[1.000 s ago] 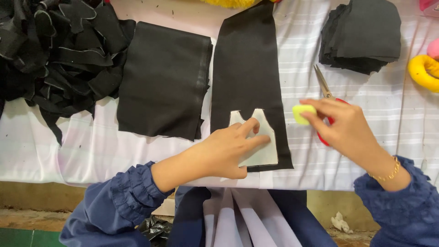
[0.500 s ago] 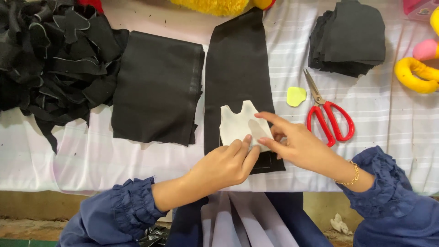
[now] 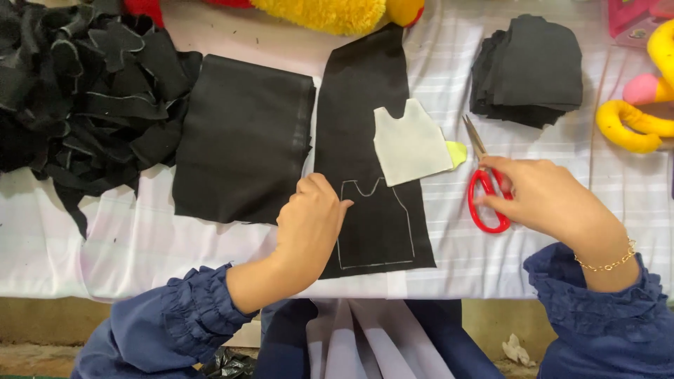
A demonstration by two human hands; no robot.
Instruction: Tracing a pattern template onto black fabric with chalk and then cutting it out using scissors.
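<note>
In the head view we count two hands, one pair of scissors, one paper pattern and one chalk piece. Our left hand (image 3: pixel 309 223) rests with fingers curled loosely on the near left edge of the long black fabric strip (image 3: pixel 368 126), pressing it to the white striped cloth (image 3: pixel 105 238); it grips nothing. One chalked vest outline (image 3: pixel 374 223) shows on the strip just right of that hand. Our right hand (image 3: pixel 544 200) lies over the red-handled scissors (image 3: pixel 486 188), fingers bent on the handle loops; we cannot tell whether they pass through. The cream vest-shaped pattern (image 3: pixel 409 142) lies above the outline, overlapping the yellow-green chalk piece (image 3: pixel 457 153). One folded black fabric piece (image 3: pixel 242 140) sits left, one stack of black cut pieces (image 3: pixel 530 70) far right, one heap of black scraps (image 3: pixel 70 91) far left.
</note>
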